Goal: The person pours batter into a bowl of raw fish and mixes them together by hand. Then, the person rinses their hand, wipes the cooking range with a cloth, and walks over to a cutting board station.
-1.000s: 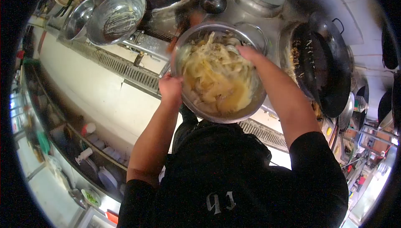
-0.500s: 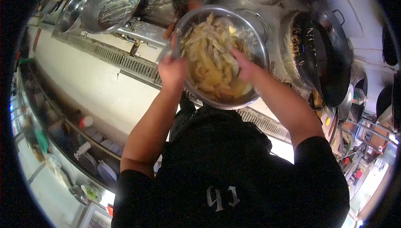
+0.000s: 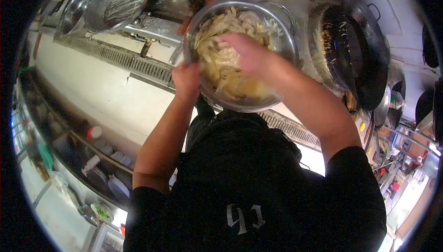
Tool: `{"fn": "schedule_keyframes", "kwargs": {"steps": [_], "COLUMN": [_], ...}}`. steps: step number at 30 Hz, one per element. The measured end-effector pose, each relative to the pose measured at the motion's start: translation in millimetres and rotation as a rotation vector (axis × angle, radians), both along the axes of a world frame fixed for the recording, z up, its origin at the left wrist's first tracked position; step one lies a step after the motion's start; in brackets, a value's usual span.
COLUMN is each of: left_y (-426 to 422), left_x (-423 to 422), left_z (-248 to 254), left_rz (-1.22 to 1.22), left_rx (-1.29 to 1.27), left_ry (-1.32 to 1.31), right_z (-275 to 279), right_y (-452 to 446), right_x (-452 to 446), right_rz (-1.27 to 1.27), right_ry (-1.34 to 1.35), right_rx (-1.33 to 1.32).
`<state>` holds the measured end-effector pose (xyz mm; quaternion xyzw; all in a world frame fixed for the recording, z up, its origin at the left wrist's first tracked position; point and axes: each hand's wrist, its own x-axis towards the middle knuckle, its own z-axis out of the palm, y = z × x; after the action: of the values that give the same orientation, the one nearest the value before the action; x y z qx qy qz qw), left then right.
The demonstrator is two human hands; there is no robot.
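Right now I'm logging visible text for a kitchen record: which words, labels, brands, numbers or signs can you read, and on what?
None can be quoted with confidence.
Black shirt: two pale, ornate characters, upside down from this view; I can't read them for certain.
Cluttered items at the right edge: too small and blurred to read.
Metal bowl: no lettering can be made out.

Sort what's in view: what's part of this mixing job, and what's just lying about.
In the job:
- large metal bowl
- pale food strips
- left hand, at the rim
- right hand, over the food

Lying about:
- smeared bowl, upper left
- black wok, right
- greens, lower left
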<state>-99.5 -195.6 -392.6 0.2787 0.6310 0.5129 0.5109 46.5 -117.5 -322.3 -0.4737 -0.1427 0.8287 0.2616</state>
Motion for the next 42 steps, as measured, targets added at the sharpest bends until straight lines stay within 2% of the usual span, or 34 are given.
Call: {"fn": "schedule_keyframes", "kwargs": {"steps": [2, 3, 5, 7, 9, 10, 11, 12, 13, 14, 16, 18, 20, 22, 23, 25, 28, 32, 34, 35, 36, 37, 38, 40, 42], "left_y": [-2.6, -3.7, -7.0, -11.5, -12.1, -10.3, -6.5, -0.4, 3.0, 7.1, 16.0, 20.5, 24.1, 26.5, 26.6, 27.7, 29.0, 29.5, 30.6, 31.2, 30.8, 30.9, 29.4, 28.2, 26.2], "left_x": [-5.8, -10.0, -13.0, -15.4, -15.8, -15.6, -15.8, -15.7, -15.6, -16.7, -19.3, -20.1, -20.1, -20.6, -19.2, -14.7, -13.5, -12.3, -15.3, -16.9, -18.1, -17.4, -15.7, -8.6, -13.0], "left_z": [-17.4, -31.0, -49.3, -59.0, -53.0, -46.9, -34.9, -18.9, -11.1, -12.5, -14.6, -8.9, -9.0, -12.7, -13.1, -12.1, -13.1, -20.0, -27.9, -29.9, -30.0, -25.2, -20.2, 3.3, -11.7], "left_rz": [-0.017, -0.041, -0.063, -0.053, -0.041, -0.034, -0.028, -0.07, -0.113, -0.11, -0.054, -0.07, -0.088, -0.067, -0.066, 0.049, 0.029, 0.067, 0.017, 0.014, -0.015, -0.044, -0.046, 0.011, -0.001], "left_rx": [0.039, 0.009, -0.026, 0.139, 0.155, 0.177, 0.169, -0.025, -0.224, -0.235, -0.225, -0.183, -0.134, -0.155, -0.156, -0.226, -0.232, -0.22, -0.219, -0.213, -0.244, -0.274, -0.266, -0.27, -0.226], "left_ry": [0.032, 0.09, 0.146, 0.098, 0.114, 0.128, 0.133, 0.287, 0.437, 0.44, 0.207, 0.114, 0.02, 0.021, 0.022, -0.025, 0.044, 0.026, 0.15, 0.146, 0.255, 0.364, 0.36, 0.302, 0.224], "right_z": [11.4, 3.3, -20.2, -20.5, -67.8, -78.3, -88.1, -97.8, -108.9, -119.5, -122.9, -121.4, -122.5, -103.9, -93.9, -69.4, -50.6, -83.3, -87.1, -104.1, -132.2, -129.5, -125.0, -60.7, -57.6], "right_y": [13.3, 24.0, 47.1, 57.3, 82.2, 83.5, 82.8, 80.9, 79.1, 79.5, 76.6, 78.2, 70.5, 68.5, 65.3, 53.0, 38.0, 28.5, 24.0, 19.5, 13.0, 10.4, 9.0, -11.1, -26.2], "right_x": [11.2, 19.6, 40.3, 60.8, 90.4, 95.5, 98.7, 101.4, 103.7, 104.7, 102.6, 109.2, 115.3, 113.7, 111.1, 97.5, 80.3, 79.0, 75.4, 79.1, 84.4, 79.9, 78.6, 38.2, 21.3], "right_rz": [0.242, 0.242, 0.439, 0.496, 0.783, 0.789, 0.873, 0.957, 0.968, 0.886, 0.812, 0.917, 0.85, 0.804, 0.805, 0.592, 0.634, 0.489, 0.361, 0.357, 0.384, 0.411, 0.408, 0.164, 0.209], "right_ry": [-0.154, -0.156, -0.651, -0.805, -1.236, -1.227, -1.333, -1.439, -1.428, -1.39, -1.343, -1.397, -1.427, -1.182, -1.18, -0.846, -0.718, -0.668, -0.338, -0.343, -0.288, -0.232, -0.238, -0.392, -0.499], "right_rx": [0.093, 0.094, 0.45, 0.442, 0.643, 0.646, 0.682, 0.714, 0.709, 0.656, 0.599, 0.634, 0.689, 0.641, 0.64, 0.307, 0.234, 0.169, 0.051, 0.055, 0.186, 0.319, 0.325, -0.029, 0.021]}}
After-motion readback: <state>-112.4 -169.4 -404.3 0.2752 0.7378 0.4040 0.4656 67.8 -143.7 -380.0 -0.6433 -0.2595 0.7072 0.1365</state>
